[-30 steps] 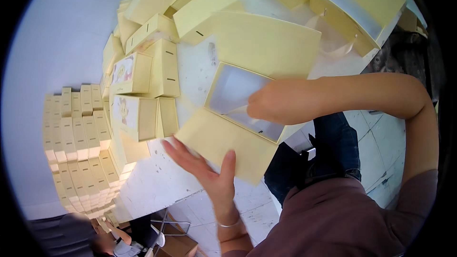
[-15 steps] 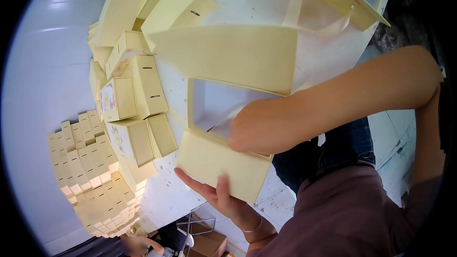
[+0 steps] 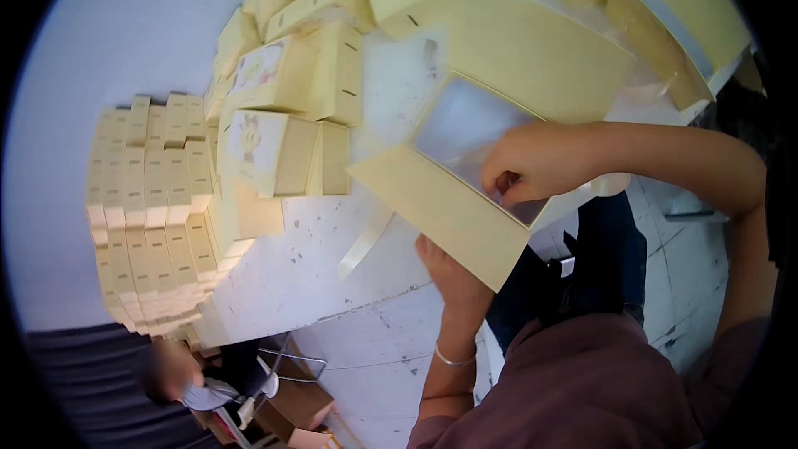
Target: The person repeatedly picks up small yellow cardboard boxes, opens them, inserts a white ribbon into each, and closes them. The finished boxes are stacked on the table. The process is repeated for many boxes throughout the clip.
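Note:
A pale yellow gift box (image 3: 449, 170) lies tilted on the table with its large lid folded back and its front flap (image 3: 440, 208) spread toward me. The inside is whitish. Over the opening, my right hand (image 3: 532, 166) has its fingers curled together near the inner front edge; whatever they pinch is too small to make out. My left hand (image 3: 455, 274) is at the near edge of the front flap, its fingers mostly hidden beneath it. From under that flap a pale ribbon (image 3: 366, 245) trails onto the table.
Finished-looking yellow boxes (image 3: 278, 154) crowd the table's left, and a tall stack of them (image 3: 158, 191) stands beyond. More open boxes (image 3: 665, 41) lie at the far right. Another person (image 3: 179, 370) sits at the lower left, near a cardboard box (image 3: 295, 403).
The open box has turned and shifted right. My left hand has gone from lying spread on the flap to beneath its edge. A ribbon now hangs out below the flap.

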A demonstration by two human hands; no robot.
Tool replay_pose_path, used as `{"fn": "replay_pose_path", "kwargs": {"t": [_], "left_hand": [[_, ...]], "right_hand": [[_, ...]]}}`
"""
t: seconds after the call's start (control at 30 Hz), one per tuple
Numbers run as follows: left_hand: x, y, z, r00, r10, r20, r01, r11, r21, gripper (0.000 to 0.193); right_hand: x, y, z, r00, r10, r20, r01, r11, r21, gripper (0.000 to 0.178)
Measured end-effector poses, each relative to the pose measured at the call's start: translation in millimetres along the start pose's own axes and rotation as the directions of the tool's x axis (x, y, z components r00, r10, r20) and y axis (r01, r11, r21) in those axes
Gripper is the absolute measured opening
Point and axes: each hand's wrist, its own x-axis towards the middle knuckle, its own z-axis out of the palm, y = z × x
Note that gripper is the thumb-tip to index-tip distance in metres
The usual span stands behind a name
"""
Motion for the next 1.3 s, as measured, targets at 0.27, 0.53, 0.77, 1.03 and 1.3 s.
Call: {"fn": "replay_pose_path", "kwargs": {"t": [0.27, 0.53, 0.77, 1.03, 1.3], "left_hand": [[-21.8, -117.5, -129.6, 0.900, -0.304, -0.311, 0.427, 0.750, 0.505, 0.013], [21.1, -54.7, -104.1, 0.976, -0.096, 0.196, 0.059, 0.981, 0.185, 0.077], [58.7, -54.6, -53.5, 0.890, 0.098, 0.445, -0.264, 0.907, 0.328, 0.030], [74.1, 28.4, 10.9, 0.830, 0.154, 0.536, -0.207, 0.978, 0.040, 0.016], [156.0, 57.9, 107.4, 0.765, 0.164, 0.623, -0.198, 0.980, -0.015, 0.034]], "right_hand": [[-23.4, -10.3, -16.0, 0.919, -0.011, -0.393, 0.088, 0.980, 0.177, 0.023], [-49.1, -4.4, 20.2, 0.813, -0.293, -0.503, 0.191, 0.950, -0.246, 0.027], [-61.5, 16.8, 51.6, 0.798, -0.475, -0.371, 0.097, 0.708, -0.699, 0.031], [-132.5, 48.8, 36.5, 0.749, -0.335, -0.571, -0.173, 0.733, -0.658, 0.027], [-219.0, 108.7, -12.1, 0.719, -0.081, -0.690, -0.451, 0.701, -0.552, 0.023]]}}
